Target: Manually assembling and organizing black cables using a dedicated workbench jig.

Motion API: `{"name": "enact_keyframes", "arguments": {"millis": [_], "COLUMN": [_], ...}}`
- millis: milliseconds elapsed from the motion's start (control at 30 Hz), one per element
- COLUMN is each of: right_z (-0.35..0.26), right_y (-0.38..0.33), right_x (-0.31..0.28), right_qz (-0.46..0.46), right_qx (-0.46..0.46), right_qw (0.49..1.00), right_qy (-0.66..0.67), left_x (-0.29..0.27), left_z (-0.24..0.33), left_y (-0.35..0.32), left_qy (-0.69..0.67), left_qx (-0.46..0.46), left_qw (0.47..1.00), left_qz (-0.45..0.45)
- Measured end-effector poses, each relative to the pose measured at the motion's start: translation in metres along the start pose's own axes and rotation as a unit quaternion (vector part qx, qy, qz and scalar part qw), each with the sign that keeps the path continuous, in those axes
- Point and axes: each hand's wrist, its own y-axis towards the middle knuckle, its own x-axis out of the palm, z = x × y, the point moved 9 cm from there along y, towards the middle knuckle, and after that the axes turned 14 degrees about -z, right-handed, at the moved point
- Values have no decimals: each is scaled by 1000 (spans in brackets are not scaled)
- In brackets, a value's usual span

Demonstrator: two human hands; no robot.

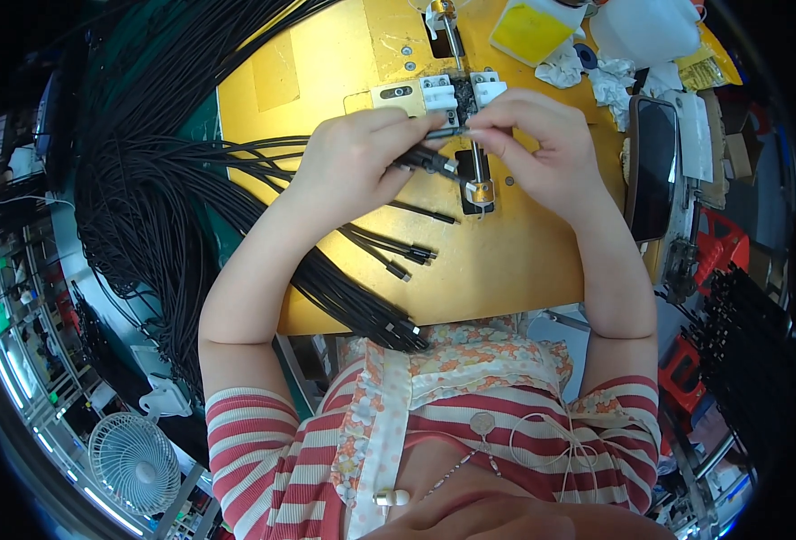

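Hands meet over the yellow jig plate [524, 261]. Our left hand [353, 166] is closed around a small bundle of black cables [429, 162], keeping spares within reach. Our right hand [542, 144] pinches the tip of one cable [445, 132] between thumb and forefinger, held level just in front of the white clamp blocks [461, 90], apparently so it lines up with the fixture's slot. Loose cable ends [398, 252] lie on the plate; the big black cable bundle [146, 180] trails off left. A dark phone [654, 162] sits at right.

Cable bundle [146, 180] lies left across the work plate [506, 270], jig [456, 99] at its far middle, phone [654, 162] right.
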Motion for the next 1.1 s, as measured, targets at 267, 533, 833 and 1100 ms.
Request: {"name": "enact_keyframes", "arguments": {"millis": [267,533,833,1100], "right_z": [33,39,10,-19], "right_y": [3,2,0,0], "right_x": [-11,-9,-2,21], "right_qz": [44,32,-24,-70], "right_qx": [66,93,7,-92], "right_qw": [992,988,976,978], "right_qy": [-94,-118,-215,-173], "left_x": [3,8,7,5], "left_z": [-4,-9,-9,-8], "left_y": [7,10,9,9], "left_qy": [122,139,123,99], "left_qx": [-3,-6,3,2], "left_qw": [992,989,991,994], "left_qz": [43,42,43,40]}}
